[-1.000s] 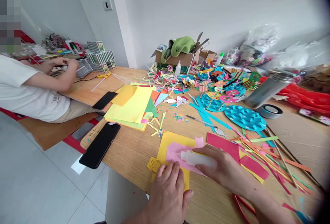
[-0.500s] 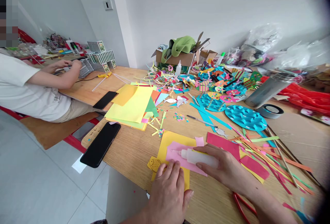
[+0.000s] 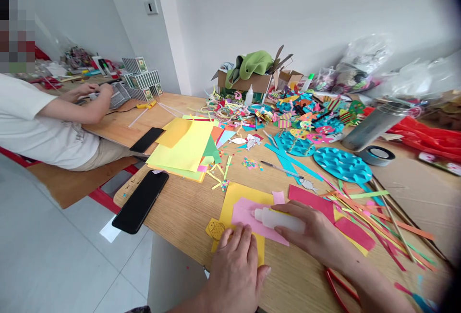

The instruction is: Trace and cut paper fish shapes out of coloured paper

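My right hand [image 3: 309,226] grips a white glue bottle [image 3: 277,219], tipped sideways with its nozzle at the surface of a pink paper piece [image 3: 245,210]. That piece lies on a yellow sheet [image 3: 230,195]. Flat on the lower part of the yellow sheet rests my left hand [image 3: 236,260], its fingers stretched out and touching the paper. Just left of those fingertips is a small orange paper fish [image 3: 215,230] with drawn dots. Red-handled scissors [image 3: 338,289], partly hidden, lie under my right forearm.
Two phones [image 3: 140,202] and stacked coloured sheets [image 3: 183,145] lie to the left. Blue textured ovals [image 3: 342,164], paper strips [image 3: 378,212], tape [image 3: 376,155] and a steel flask [image 3: 376,123] are on the right. Behind stand paper fish and a cardboard box [image 3: 261,82]. Another person [image 3: 46,121] sits at left.
The glue bottle's nozzle has shifted very slightly to the right over the pink paper. My left hand stays flat in the same place.
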Tool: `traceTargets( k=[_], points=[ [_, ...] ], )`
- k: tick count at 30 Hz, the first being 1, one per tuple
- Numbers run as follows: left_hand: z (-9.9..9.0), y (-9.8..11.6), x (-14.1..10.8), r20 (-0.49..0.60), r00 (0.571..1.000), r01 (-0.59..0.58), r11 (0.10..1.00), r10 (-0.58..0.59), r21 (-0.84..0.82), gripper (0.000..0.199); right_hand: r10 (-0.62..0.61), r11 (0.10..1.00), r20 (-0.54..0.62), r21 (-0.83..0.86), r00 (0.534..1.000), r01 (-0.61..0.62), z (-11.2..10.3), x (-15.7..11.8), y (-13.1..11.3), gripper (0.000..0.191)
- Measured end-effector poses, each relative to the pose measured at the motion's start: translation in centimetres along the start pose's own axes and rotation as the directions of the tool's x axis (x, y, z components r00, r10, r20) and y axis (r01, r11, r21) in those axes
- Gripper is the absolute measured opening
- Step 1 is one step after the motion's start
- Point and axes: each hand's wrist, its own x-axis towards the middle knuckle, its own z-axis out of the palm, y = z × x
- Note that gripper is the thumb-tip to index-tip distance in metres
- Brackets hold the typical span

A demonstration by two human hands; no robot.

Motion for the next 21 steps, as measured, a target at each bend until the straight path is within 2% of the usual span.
traceTargets(
  k=[3,9,13,16,21],
  points=[
    [0.07,-0.02,-0.06,0.007,1.000,-0.007,1.000,0.007,0.007,0.046,-0.029,0.999,0.040,0.018,0.999,0.028,0.05,0.12,-0.40,0.034],
    [0.22,0.00,-0.12,0.020,1.000,-0.001,1.000,0.001,0.019,0.047,-0.033,0.999,-0.075,-0.019,0.997,0.032,0.57,0.27,-0.10,0.034],
    [0.09,0.05,-0.06,0.016,1.000,-0.011,1.000,0.011,0.021,0.047,-0.031,1.000,0.021,-0.002,0.999,0.031,0.25,0.01,-0.43,0.034],
    [-0.01,0.07,-0.07,0.020,1.000,-0.004,1.000,0.004,0.021,0.048,-0.060,0.998,0.011,-0.013,0.998,0.060,0.35,0.08,-0.58,0.034],
    [0.05,0.11,-0.15,0.013,1.000,-0.017,0.999,0.016,0.032,0.048,0.020,1.000,-0.044,-0.010,0.999,-0.021,0.72,0.30,-0.17,0.037]
  ],
)
